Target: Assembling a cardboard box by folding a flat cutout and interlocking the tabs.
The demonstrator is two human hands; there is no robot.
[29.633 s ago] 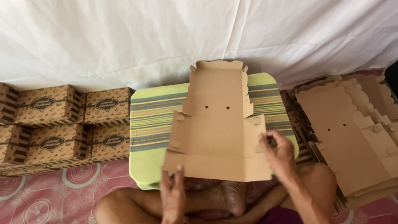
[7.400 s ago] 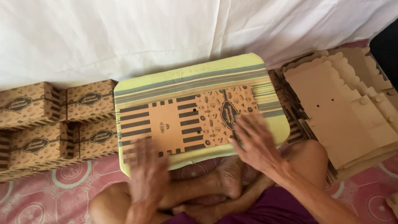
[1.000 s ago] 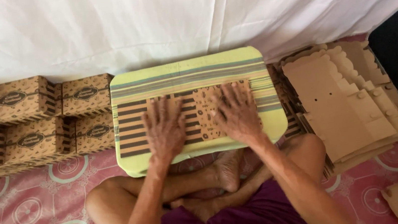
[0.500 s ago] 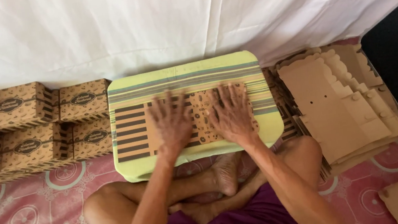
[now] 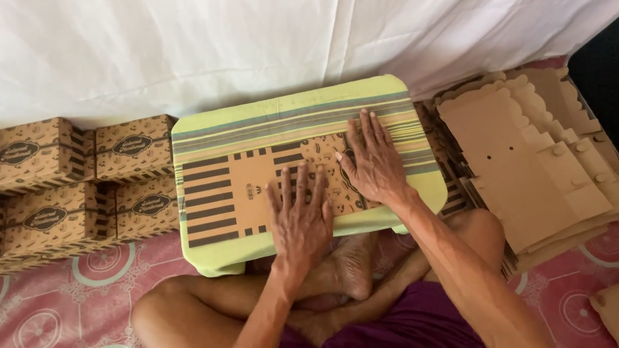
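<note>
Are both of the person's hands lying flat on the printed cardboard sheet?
Yes, the left hand and right hand both press palm-down on the flattened printed cardboard sheet on the green striped table.

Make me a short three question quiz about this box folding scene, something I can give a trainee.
1. True or false: both hands press flat on the printed cardboard sheet.
2. Which side of the person holds the stack of flat unprinted blanks? A) left B) right C) behind
3. What stands in rows beside the small striped table, on the person's left?

Key:
1. True: the left hand and right hand lie palm down on it.
2. B
3. Folded printed boxes.
</note>
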